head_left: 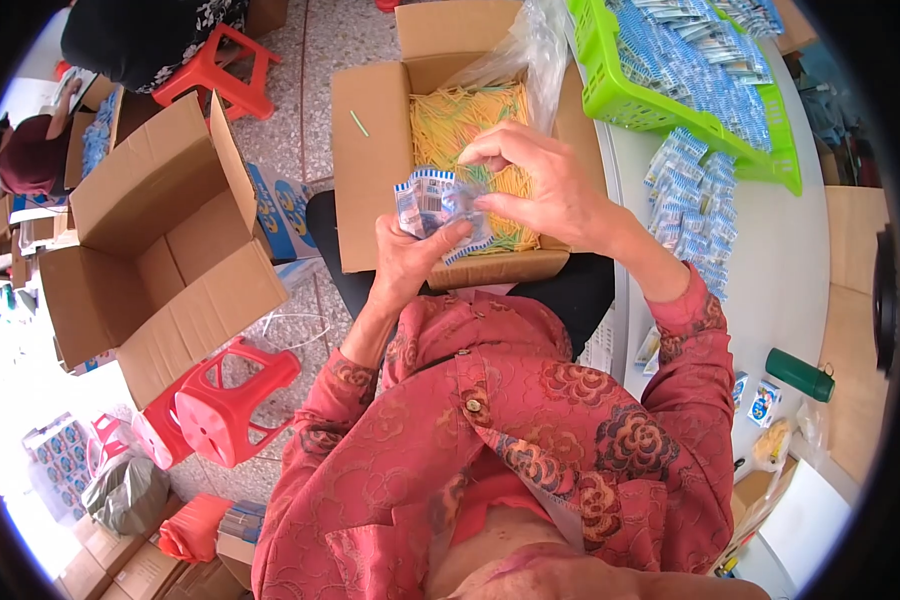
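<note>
Over an open cardboard box, my left hand pinches a small blue-and-white plastic packet with a striped edge, thumb across its front. My right hand reaches in from the right, its thumb beside the packet and its forefinger bent, with a gap between the two. Whatever lies behind the right fingertips is hard to make out. Thin yellow, orange and green plastic sticks fill the box beneath both hands, and one green stick lies on its left flap.
A green plastic basket heaped with blue-and-white packets stands on the white table, with more packets beside it. A green bottle lies further down. Left are a large open carton, red stools and other people seated.
</note>
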Demonstrator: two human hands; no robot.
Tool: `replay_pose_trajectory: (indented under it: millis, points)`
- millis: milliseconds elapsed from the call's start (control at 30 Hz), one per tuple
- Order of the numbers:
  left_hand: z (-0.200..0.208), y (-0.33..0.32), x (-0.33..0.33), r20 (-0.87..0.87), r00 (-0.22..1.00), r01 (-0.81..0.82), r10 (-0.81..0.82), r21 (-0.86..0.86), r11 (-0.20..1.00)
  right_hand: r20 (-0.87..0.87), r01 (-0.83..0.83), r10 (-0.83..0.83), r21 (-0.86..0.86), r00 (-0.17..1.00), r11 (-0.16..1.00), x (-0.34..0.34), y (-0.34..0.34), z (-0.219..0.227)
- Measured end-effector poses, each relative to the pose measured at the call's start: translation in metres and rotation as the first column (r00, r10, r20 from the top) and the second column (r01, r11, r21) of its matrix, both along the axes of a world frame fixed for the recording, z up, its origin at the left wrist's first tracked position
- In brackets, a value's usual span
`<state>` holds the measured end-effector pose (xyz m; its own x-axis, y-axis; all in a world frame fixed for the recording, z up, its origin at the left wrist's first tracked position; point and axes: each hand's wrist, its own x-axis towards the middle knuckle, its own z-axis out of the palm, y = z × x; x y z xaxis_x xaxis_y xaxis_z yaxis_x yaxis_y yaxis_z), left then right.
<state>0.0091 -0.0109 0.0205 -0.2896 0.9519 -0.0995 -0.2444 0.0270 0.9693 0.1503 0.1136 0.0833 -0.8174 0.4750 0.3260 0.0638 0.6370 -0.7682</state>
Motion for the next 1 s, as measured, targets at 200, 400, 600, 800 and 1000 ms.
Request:
replay_pose_trajectory:
  millis: [200, 400, 600, 800, 1000]
  points:
    - [-0.005, 0.003, 0.000, 0.048, 0.997, -0.062, 0.062, 0.001, 0.998, -0.054, -0.017, 0.034, 0.284, 0.998, 0.959, 0.009, -0.010, 0.011]
    - [-0.009, 0.002, 0.002, 0.017, 0.999, -0.043, 0.042, 0.015, 0.999, 0.069, 0.002, -0.030, 0.380, 0.997, 0.925, 0.005, -0.013, 0.000]
    - [-0.013, -0.001, -0.001, 0.027, 0.999, -0.028, 0.027, 0.020, 0.999, 0.030, -0.050, 0.041, 0.432, 0.999, 0.900, 0.000, -0.017, 0.001]
    - [-0.008, 0.000, 0.000, 0.047, 0.999, -0.020, 0.020, 0.003, 1.000, 0.036, -0.139, 0.138, 0.461, 0.990, 0.876, 0.001, -0.007, -0.003]
    - [-0.009, 0.005, -0.010, -0.078, 0.996, -0.038, 0.040, 0.029, 0.999, 0.134, -0.234, 0.195, 0.417, 0.972, 0.878, -0.005, 0.004, -0.008]
